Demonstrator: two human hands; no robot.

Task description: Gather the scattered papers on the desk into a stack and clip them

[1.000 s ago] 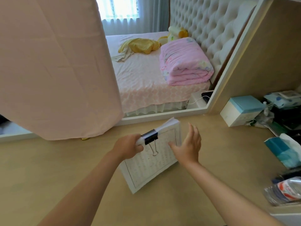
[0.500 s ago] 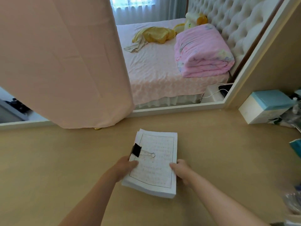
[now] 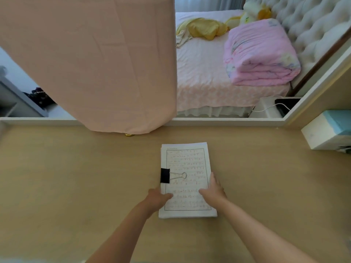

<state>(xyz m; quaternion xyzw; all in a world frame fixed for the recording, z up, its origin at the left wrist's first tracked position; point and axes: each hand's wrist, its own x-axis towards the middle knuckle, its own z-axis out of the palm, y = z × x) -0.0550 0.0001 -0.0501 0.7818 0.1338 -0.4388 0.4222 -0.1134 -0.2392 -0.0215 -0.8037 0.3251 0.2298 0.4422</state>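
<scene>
A thick stack of printed papers [image 3: 187,164] lies flat and squared on the beige desk [image 3: 76,177], its long side running away from me. A black binder clip [image 3: 164,175] grips the stack's left edge, its wire handle folded onto the top sheet. My left hand [image 3: 158,198] rests at the stack's near left edge with the thumb on the top sheet. My right hand [image 3: 213,189] lies on the near right edge, thumb on the paper and fingers along the side. Both hands press the stack lightly.
A pink cloth [image 3: 95,63] hangs over the desk's back edge at the left. A white and blue box [image 3: 326,130] stands at the right edge. Behind the desk is a mirror [image 3: 209,82] showing a bed with a folded pink quilt.
The clipped stack was held tilted up off the desk a second ago; it now lies flat and straight. Both hands have slid to its near corners.
</scene>
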